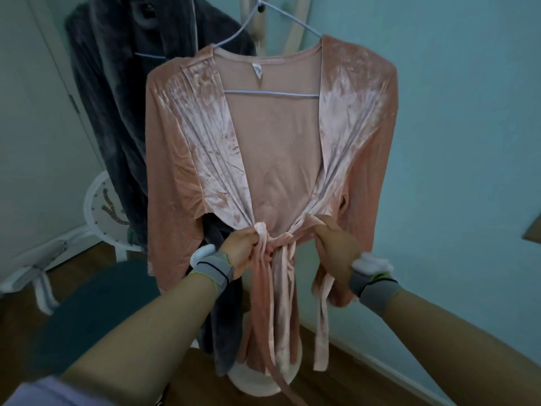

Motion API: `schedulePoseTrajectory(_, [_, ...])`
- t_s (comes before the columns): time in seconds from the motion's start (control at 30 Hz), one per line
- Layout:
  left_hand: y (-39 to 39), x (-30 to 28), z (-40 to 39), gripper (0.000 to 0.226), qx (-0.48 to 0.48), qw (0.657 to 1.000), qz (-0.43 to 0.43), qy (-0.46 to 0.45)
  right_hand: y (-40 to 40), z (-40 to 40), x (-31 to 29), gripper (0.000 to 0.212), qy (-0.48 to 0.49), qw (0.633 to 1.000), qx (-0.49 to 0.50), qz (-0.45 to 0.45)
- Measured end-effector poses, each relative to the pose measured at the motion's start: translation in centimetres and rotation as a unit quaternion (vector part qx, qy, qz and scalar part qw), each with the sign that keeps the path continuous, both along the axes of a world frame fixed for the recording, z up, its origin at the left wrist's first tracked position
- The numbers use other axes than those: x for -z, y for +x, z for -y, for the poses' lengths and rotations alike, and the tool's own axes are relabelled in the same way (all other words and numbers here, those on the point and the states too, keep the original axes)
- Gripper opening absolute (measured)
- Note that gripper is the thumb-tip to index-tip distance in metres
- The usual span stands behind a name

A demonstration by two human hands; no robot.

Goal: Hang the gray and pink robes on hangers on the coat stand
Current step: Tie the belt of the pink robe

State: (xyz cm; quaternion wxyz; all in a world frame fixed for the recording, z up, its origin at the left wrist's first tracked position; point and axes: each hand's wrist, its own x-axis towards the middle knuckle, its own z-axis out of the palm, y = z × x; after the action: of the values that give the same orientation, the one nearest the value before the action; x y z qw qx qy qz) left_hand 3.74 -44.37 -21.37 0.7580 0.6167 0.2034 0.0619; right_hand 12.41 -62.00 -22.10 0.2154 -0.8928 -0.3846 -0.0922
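The pink velvet robe (275, 159) hangs on a pale blue wire hanger (272, 93) hooked on the wooden coat stand (259, 27). Behind it to the left hangs the gray fluffy robe (117, 83) on its own hanger. At waist height the robe's pink belt (281, 238) crosses the front. My left hand (241, 250) pinches one belt end at a small loop. My right hand (336, 244) grips the other belt end, which trails down toward the floor. The stand's pole is mostly hidden by the robes.
A white round stool (96, 206) stands at the left by the white door (35, 127). A dark blue-gray cushion or seat (96, 312) lies low at the left. The blue wall (468, 142) is close behind the stand. The stand's round white base (257, 379) rests on the wood floor.
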Motion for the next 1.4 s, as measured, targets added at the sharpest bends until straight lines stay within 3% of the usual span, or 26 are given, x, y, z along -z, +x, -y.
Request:
schedulePoseTrajectory(0.1, [0.5, -0.4, 0.3, 0.022, 0.001, 0.996, -0.022, 0.088, -0.7, -0.2, -1.2, 0.038, 0.056, 0.994, -0.066, 0.062])
schedulePoseTrajectory(0.2, [0.6, -2.0, 0.8, 0.013, 0.052, 0.987, -0.044, 0.144, -1.1, -1.1, -1.8, 0.037, 0.078, 0.989, -0.111, 0.054])
schedulePoseTrajectory(0.3, [0.3, -3.3, 1.3, 0.036, 0.131, 0.976, -0.024, 0.171, -1.0, -1.6, -1.8, 0.039, 0.069, 0.988, -0.138, 0.008])
schedulePoseTrajectory(0.57, [0.2, -2.7, 1.8, 0.06, 0.209, 0.967, -0.056, 0.136, -0.5, -1.4, -1.5, 0.022, 0.04, 0.986, -0.158, -0.042])
schedulePoseTrajectory(0.7, [0.5, -2.5, 1.8, 0.038, 0.131, 0.986, -0.065, 0.086, -1.1, -1.7, -1.4, 0.009, 0.052, 0.987, -0.135, -0.063])
schedulePoseTrajectory(0.77, [0.9, -2.0, 1.9, 0.027, 0.061, 0.987, -0.075, 0.125, -1.6, -1.8, -1.4, 0.009, 0.054, 0.989, -0.125, -0.065])
schedulePoseTrajectory(0.9, [1.9, -0.4, 2.2, 0.031, -0.025, 0.971, -0.087, 0.222, -2.6, -1.8, -1.1, 0.011, 0.053, 0.988, -0.134, -0.051])
schedulePoseTrajectory(1.0, [2.3, 0.1, 2.7, 0.031, -0.111, 0.979, -0.071, 0.155, -3.2, -1.9, -0.8, 0.005, 0.096, 0.984, -0.127, -0.081])
schedulePoseTrajectory(1.03, [2.4, 0.2, 3.0, 0.03, -0.135, 0.98, -0.065, 0.128, -3.3, -2.0, -0.8, 0.017, 0.131, 0.978, -0.113, -0.117])
schedulePoseTrajectory(1.07, [2.5, 0.2, 3.3, 0.029, -0.152, 0.982, -0.056, 0.101, -3.2, -2.2, -0.7, 0.026, 0.184, 0.965, -0.091, -0.166])
schedulePoseTrajectory(1.13, [2.6, 0.4, 4.0, 0.025, -0.162, 0.985, -0.026, 0.043, -3.1, -2.5, -1.1, 0.019, 0.29, 0.906, -0.047, -0.303])
schedulePoseTrajectory(1.2, [2.4, 0.9, 4.4, 0.021, -0.143, 0.99, 0.013, -0.004, -2.5, -2.5, -1.3, 0.026, 0.358, 0.801, -0.046, -0.478])
schedulePoseTrajectory(1.27, [2.1, 1.4, 4.4, 0.019, -0.108, 0.993, 0.049, -0.007, -1.7, -2.1, -1.6, 0.047, 0.377, 0.709, -0.057, -0.593])
schedulePoseTrajectory(1.33, [2.0, 1.5, 3.8, 0.024, -0.063, 0.994, 0.044, 0.074, -1.0, -1.7, -2.3, 0.057, 0.362, 0.671, -0.08, -0.642])
schedulePoseTrajectory(1.4, [1.9, 0.9, 3.5, 0.029, -0.012, 0.988, 0.024, 0.152, -0.7, -1.6, -2.9, 0.053, 0.326, 0.67, -0.097, -0.66])
